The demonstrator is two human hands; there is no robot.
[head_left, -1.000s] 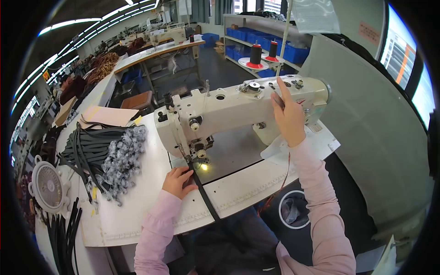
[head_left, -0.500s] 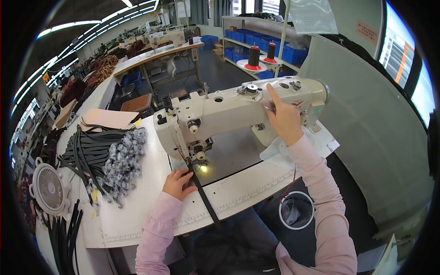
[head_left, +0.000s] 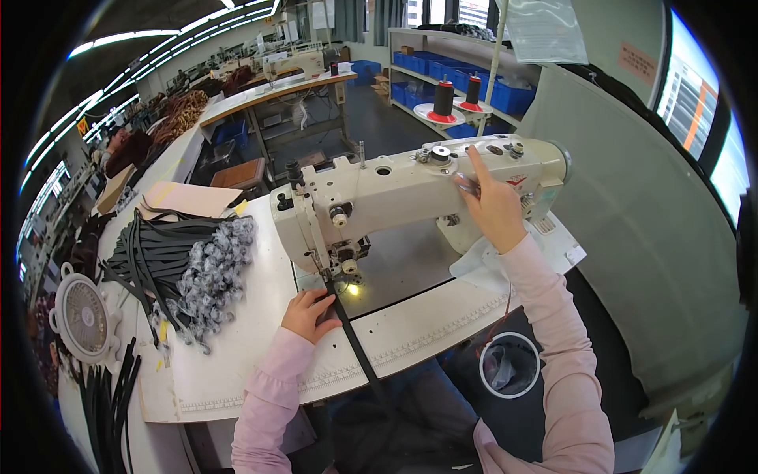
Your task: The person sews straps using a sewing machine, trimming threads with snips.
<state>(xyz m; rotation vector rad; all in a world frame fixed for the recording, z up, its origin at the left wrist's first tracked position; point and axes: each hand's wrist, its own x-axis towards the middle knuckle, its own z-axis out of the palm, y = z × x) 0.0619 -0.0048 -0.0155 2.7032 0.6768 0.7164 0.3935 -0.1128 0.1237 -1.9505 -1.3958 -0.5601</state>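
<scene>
A long black strap (head_left: 357,342) runs from under the presser foot of a white sewing machine (head_left: 410,186) over the front edge of the table. My left hand (head_left: 306,314) lies on the table left of the strap. Its thumb and fingers are apart, and their tips touch the strap's edge close to the needle area. Up on the machine's arm, my right hand (head_left: 496,207) has its index finger stretched out against the top. The other fingers are curled around something silvery, too small to make out. A small lamp (head_left: 353,290) glows beside the needle.
Dark straps with fluffy grey ends (head_left: 215,265) are heaped on the left of the table, near a small round fan (head_left: 83,320). Black thread cones (head_left: 443,101) stand behind the machine. A white bin (head_left: 510,365) is below the table edge at right.
The view has shifted slightly. Both hands keep their places on the strap and machine, with no clear movement of the strap.
</scene>
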